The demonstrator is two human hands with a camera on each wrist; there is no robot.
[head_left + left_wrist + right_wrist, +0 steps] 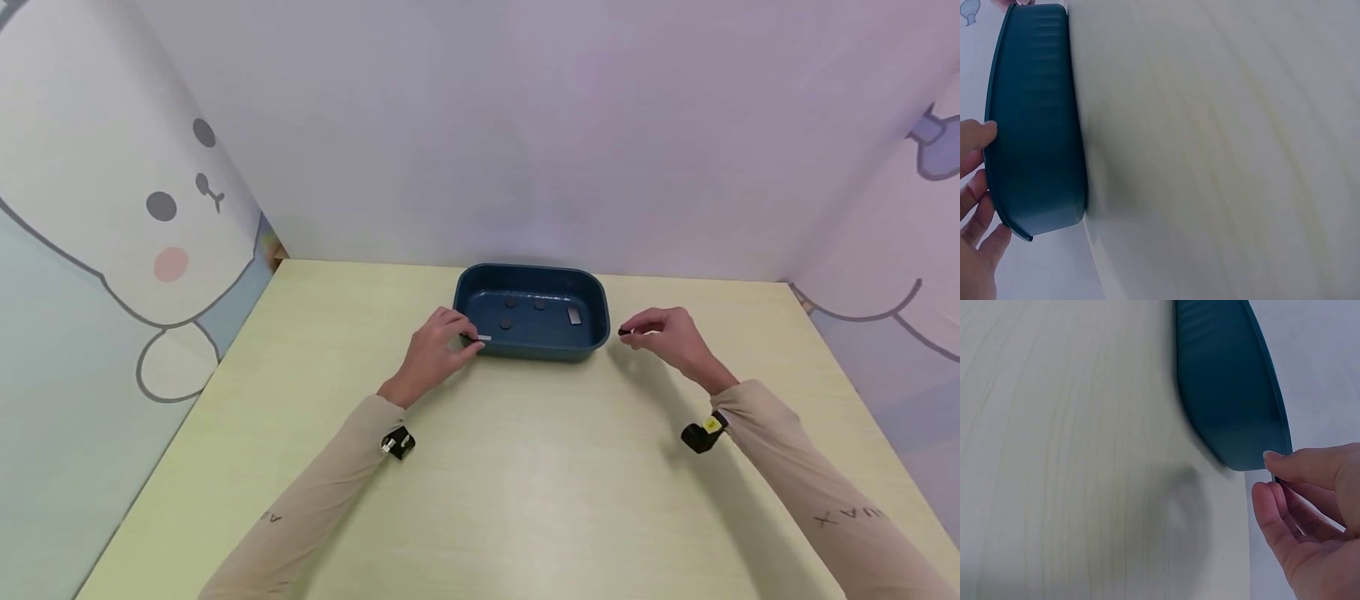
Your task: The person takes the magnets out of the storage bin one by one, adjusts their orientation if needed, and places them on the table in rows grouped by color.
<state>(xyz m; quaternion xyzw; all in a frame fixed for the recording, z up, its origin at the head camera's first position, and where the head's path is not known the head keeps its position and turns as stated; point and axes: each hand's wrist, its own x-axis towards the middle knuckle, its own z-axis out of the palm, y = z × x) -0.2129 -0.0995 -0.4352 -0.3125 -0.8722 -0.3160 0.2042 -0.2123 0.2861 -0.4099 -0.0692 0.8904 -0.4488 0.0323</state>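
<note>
Beige sleeves [322, 500] stretch over the pale table [525, 467] toward a blue tray [536, 353] near its far edge. At the tray's near left corner the left hand [435, 350] pinches a small pale strip [484, 337]; just outside the near right corner the right hand [671, 340] pinches a small dark piece [624, 332]. Three dark discs [506, 323] and a white-faced block [573, 316] lie inside.

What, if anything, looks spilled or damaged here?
Nothing stands out: the blue tray sits flat on the table, dark discs and a rectangular piece lie inside, and I see no spill or damage.
</note>
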